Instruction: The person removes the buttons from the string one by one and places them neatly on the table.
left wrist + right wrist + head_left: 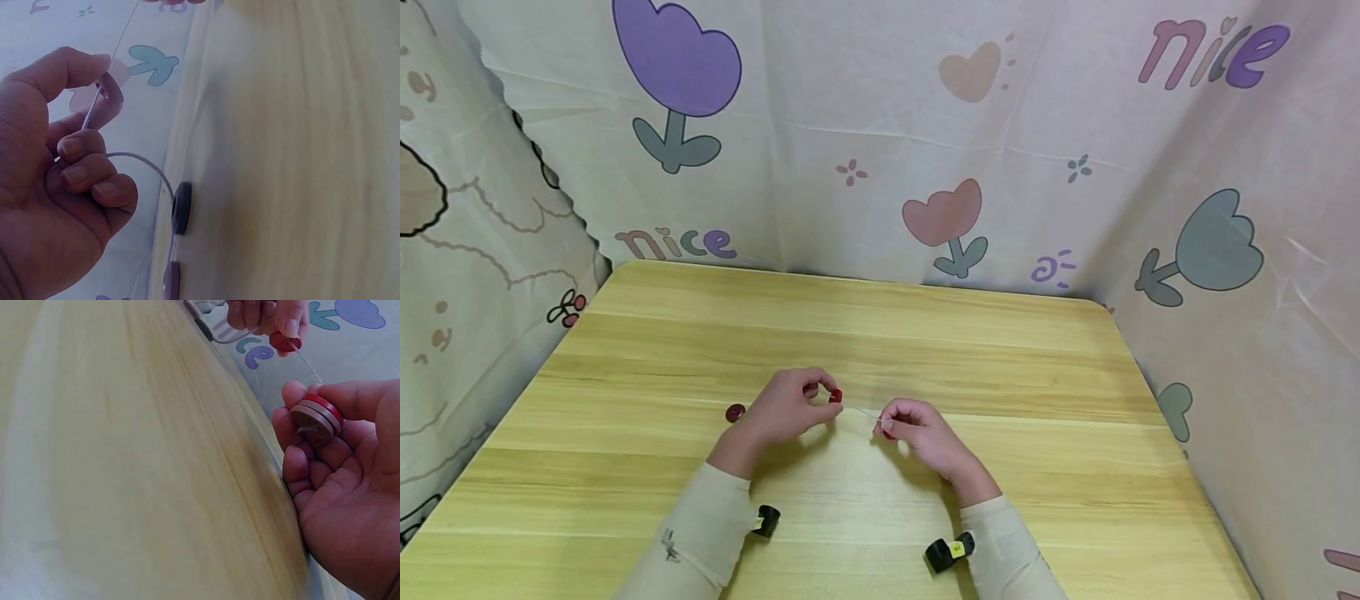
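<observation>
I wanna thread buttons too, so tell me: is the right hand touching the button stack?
Touching. The right wrist view shows the right hand pinching the button stack, with no gap between them.

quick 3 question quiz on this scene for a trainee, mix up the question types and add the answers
1. Which hand pinches the single round red button?
2. True or false: the right hand holds a stack of round red and brownish buttons.
3. Fill in the blank: a thin pale ____ runs between the two hands.

Key: 1. Left hand; 2. True; 3. Cord.
</observation>
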A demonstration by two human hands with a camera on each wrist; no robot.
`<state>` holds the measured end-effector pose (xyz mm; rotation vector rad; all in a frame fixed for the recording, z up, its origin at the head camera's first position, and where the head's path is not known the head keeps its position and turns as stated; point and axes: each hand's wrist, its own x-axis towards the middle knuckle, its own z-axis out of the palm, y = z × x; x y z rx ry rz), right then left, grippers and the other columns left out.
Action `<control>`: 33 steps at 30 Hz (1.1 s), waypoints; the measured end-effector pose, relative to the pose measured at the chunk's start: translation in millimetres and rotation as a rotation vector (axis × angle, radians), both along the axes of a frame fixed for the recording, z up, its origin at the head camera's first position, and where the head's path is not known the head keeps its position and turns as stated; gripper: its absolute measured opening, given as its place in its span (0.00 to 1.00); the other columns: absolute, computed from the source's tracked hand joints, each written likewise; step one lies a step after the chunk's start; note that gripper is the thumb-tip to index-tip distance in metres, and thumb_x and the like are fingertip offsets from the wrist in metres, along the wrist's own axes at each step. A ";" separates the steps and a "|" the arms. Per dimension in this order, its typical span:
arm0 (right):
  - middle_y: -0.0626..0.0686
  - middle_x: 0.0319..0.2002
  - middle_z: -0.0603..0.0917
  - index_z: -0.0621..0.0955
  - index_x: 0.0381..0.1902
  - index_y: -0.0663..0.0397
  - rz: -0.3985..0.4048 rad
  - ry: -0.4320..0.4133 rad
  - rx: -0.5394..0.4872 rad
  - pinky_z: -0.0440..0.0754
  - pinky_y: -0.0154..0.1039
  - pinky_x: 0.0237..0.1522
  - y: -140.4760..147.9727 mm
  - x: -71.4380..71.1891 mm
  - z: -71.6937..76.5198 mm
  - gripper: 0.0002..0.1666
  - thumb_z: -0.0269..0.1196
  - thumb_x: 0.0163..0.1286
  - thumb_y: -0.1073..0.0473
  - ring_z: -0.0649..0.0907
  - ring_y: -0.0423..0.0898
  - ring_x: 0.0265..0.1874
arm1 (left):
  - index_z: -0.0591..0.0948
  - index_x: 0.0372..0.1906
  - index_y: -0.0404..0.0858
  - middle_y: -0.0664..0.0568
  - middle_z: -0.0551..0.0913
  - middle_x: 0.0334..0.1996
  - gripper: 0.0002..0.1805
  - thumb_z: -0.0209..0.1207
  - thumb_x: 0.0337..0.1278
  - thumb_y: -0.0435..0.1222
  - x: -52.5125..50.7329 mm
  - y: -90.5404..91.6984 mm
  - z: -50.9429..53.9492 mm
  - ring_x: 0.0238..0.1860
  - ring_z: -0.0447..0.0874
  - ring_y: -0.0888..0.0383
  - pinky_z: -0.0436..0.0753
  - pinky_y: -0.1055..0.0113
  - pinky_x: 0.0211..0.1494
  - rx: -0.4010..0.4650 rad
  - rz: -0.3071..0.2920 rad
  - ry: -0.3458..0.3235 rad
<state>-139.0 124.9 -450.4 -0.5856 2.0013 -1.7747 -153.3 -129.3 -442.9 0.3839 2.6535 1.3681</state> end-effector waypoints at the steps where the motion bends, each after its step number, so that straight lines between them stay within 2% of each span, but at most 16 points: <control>1: 0.75 0.41 0.79 0.76 0.39 0.78 0.000 0.002 0.001 0.75 0.49 0.47 0.0 0.1 -0.1 0.08 0.52 0.75 0.74 0.75 0.68 0.41 | 0.85 0.38 0.48 0.55 0.60 0.18 0.08 0.71 0.55 0.40 0.0 -1.3 0.3 0.20 0.58 0.59 0.64 0.64 0.27 0.001 0.006 -0.003; 10: 0.76 0.41 0.79 0.76 0.39 0.78 0.003 0.001 0.006 0.75 0.48 0.46 0.5 0.2 -0.9 0.08 0.52 0.74 0.74 0.75 0.70 0.41 | 0.85 0.39 0.46 0.55 0.60 0.18 0.08 0.71 0.56 0.40 -1.6 -14.3 0.1 0.20 0.58 0.58 0.64 0.64 0.27 0.025 0.058 -0.031; 19: 0.76 0.41 0.79 0.76 0.39 0.78 0.014 0.013 -0.002 0.76 0.48 0.46 1.2 -0.6 -1.7 0.08 0.51 0.74 0.75 0.75 0.72 0.41 | 0.84 0.41 0.44 0.54 0.61 0.17 0.09 0.70 0.56 0.40 -1.5 -26.9 1.1 0.20 0.59 0.57 0.64 0.63 0.25 0.028 0.084 -0.023; 26: 0.68 0.41 0.82 0.78 0.38 0.70 0.010 0.019 -0.002 0.77 0.45 0.46 5.4 -10.9 -27.7 0.07 0.55 0.75 0.70 0.78 0.64 0.42 | 0.84 0.39 0.44 0.54 0.61 0.17 0.08 0.70 0.57 0.40 -2.9 -35.4 0.2 0.19 0.59 0.56 0.63 0.64 0.24 0.028 0.112 -0.010; 30: 0.71 0.41 0.81 0.78 0.39 0.74 0.009 0.004 0.005 0.77 0.47 0.47 4.9 -11.4 -26.8 0.07 0.53 0.75 0.73 0.77 0.68 0.43 | 0.84 0.40 0.43 0.55 0.60 0.17 0.08 0.70 0.57 0.39 -2.9 -39.5 -0.2 0.19 0.59 0.57 0.63 0.64 0.24 0.036 0.127 -0.003; 33: 0.74 0.41 0.80 0.76 0.39 0.77 0.012 0.000 0.012 0.76 0.48 0.47 4.4 -12.6 -27.0 0.08 0.52 0.75 0.74 0.76 0.71 0.43 | 0.84 0.40 0.44 0.55 0.59 0.17 0.09 0.70 0.57 0.40 -2.3 -43.0 0.5 0.17 0.60 0.57 0.65 0.66 0.22 0.065 0.140 -0.030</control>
